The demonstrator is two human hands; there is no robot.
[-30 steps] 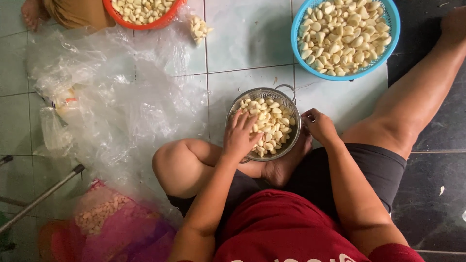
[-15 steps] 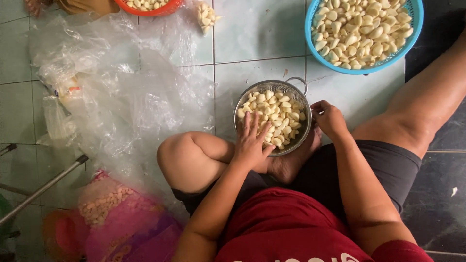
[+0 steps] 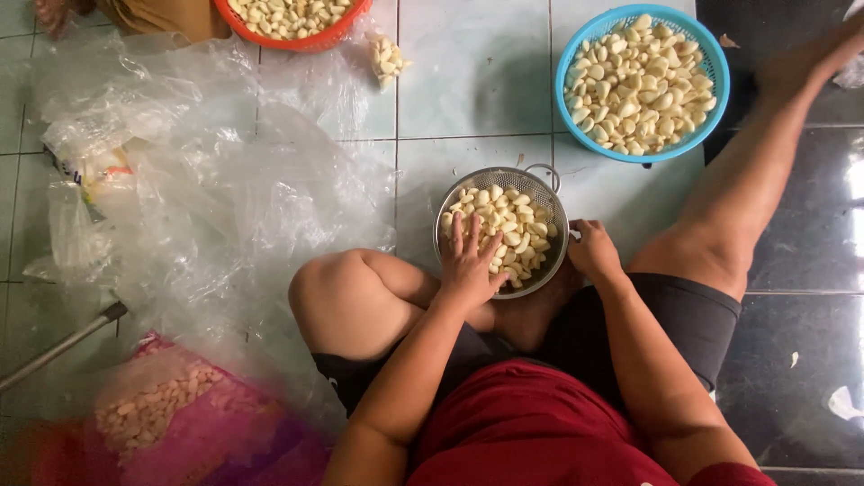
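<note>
I sit on a tiled floor with a metal colander (image 3: 549, 193) of peeled garlic cloves (image 3: 511, 225) between my knees. My left hand (image 3: 468, 261) lies flat in the colander, fingers spread over the cloves. At the colander's right rim, my right hand (image 3: 591, 250) is curled shut; whether it holds a clove or the rim cannot be told. A blue basket (image 3: 576, 54) full of peeled cloves stands beyond the colander to the right.
An orange basket (image 3: 310, 38) of cloves sits at the top edge, with a small heap of cloves (image 3: 387, 58) beside it. Crumpled clear plastic sheets (image 3: 198, 189) cover the floor to the left. A pink mesh sack (image 3: 171, 423) of garlic lies at the lower left, near a metal rod (image 3: 63, 342).
The view has shifted, so the colander and baskets sit lower and further right in the frame. My left hand has spread flatter over the cloves. My right hand stays at the rim.
</note>
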